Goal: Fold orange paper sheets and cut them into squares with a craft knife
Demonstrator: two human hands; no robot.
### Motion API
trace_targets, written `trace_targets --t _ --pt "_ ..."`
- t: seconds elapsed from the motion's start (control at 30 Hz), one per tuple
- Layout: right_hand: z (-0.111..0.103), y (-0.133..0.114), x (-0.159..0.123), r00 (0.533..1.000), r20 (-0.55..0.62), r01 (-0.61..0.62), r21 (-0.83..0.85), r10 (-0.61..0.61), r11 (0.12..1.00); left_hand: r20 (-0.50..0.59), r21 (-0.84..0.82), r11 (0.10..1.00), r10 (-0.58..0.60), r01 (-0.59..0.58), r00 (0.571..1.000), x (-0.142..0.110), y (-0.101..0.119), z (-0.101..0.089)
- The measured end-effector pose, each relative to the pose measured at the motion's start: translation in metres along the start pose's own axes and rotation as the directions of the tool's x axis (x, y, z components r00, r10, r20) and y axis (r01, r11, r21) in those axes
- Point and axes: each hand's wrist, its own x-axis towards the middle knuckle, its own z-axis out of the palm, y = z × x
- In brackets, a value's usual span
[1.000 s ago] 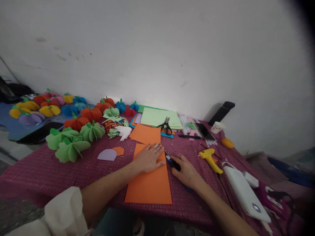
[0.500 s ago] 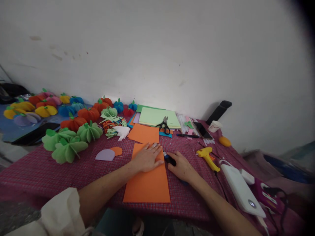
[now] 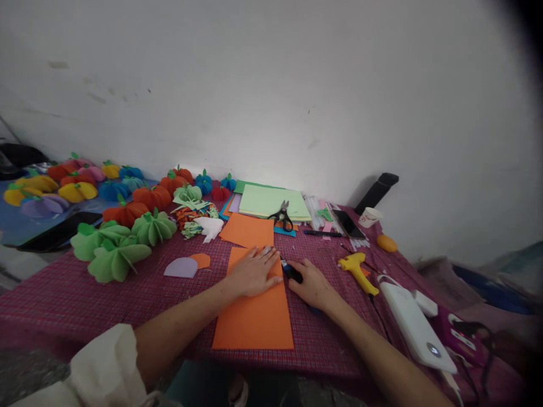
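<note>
My left hand lies flat with fingers spread on an orange paper sheet that rests on the red checked tablecloth. My right hand is curled around a dark blue-tipped tool, whose tip runs along the sheet's right edge near the top. A second orange sheet lies just beyond the first.
Paper pumpkins, green, orange and other colours, fill the left. Behind are green paper, scissors, a pen and a phone. A yellow glue gun, a white power bank and a cup sit right.
My right hand with the dark tool has slid a little up along the sheet's right edge. The left hand stays flat on the paper.
</note>
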Motion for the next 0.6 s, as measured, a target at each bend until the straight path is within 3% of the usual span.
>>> trace_targets --t 0.6 --pt "0.0008 0.0026 0.0027 1.000 -0.025 -0.016 0.018 0.017 1.000 0.008 0.012 1.000 -0.005 0.004 1.000 -0.0003 -0.0004 -0.0007"
